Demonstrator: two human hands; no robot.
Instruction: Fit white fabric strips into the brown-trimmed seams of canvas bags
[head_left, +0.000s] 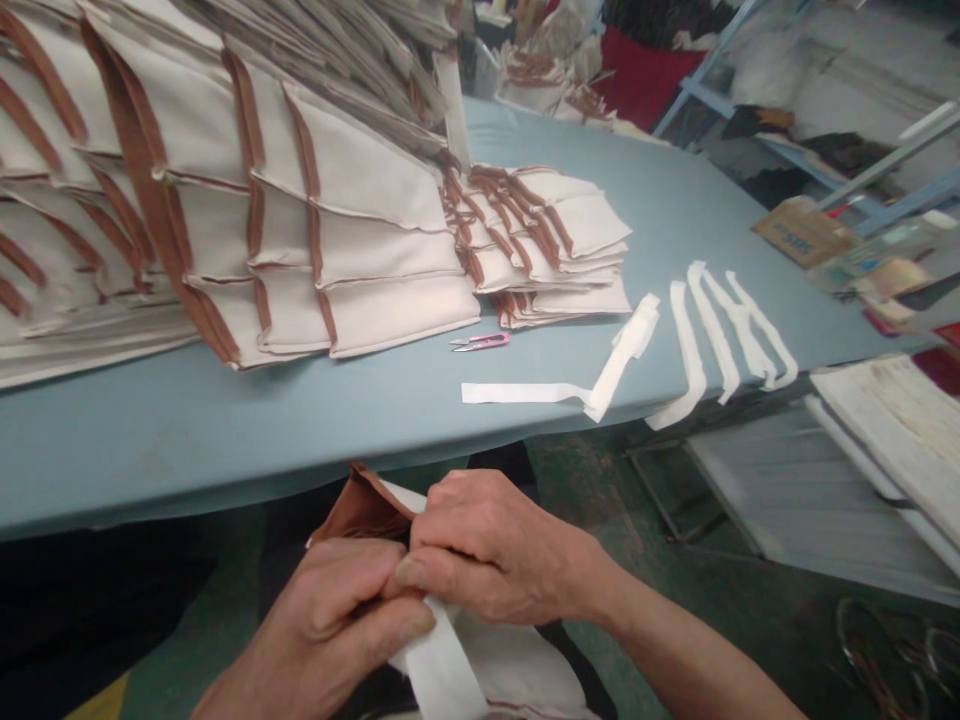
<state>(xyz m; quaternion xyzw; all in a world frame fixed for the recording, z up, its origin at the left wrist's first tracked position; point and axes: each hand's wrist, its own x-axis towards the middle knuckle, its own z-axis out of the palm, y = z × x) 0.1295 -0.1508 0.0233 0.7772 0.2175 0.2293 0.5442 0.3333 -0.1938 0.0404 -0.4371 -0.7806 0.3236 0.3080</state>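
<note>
- Thumb of our left hand [330, 610] pressed down on a white strip [450, 675] while the fingers curled under it, so that hand was clamped on the strip, whose free part ran from the thumb tip toward us.
- Our right hand [487, 550] was closed too, its fingers folded down and its thumb laid along them, gripping the edge of a brown-and-white fabric piece [360, 510]; the exact pinch was hidden under our fingers, so we could not tell what lay between the tips.
- Both hands met, the right thumb tip touching the left fingers.
- We kept the backs of both hands upward, the left forearm coming in from the lower left and the right forearm slanting in from the lower right.
- The fabric piece was under both hands: its brown mouth gaped just beyond the left knuckles, and white cloth showed below the right hand.
- Ahead of our hands lay the near edge of a blue-grey table [397, 410].
- On it, beyond the right hand, were pink-handled snips [481, 343] and a bent white tape [525, 393]; more white tapes [682, 345] lay farther to its right.
- Beyond the left hand we had stacked fabric pieces [375, 240].
</note>
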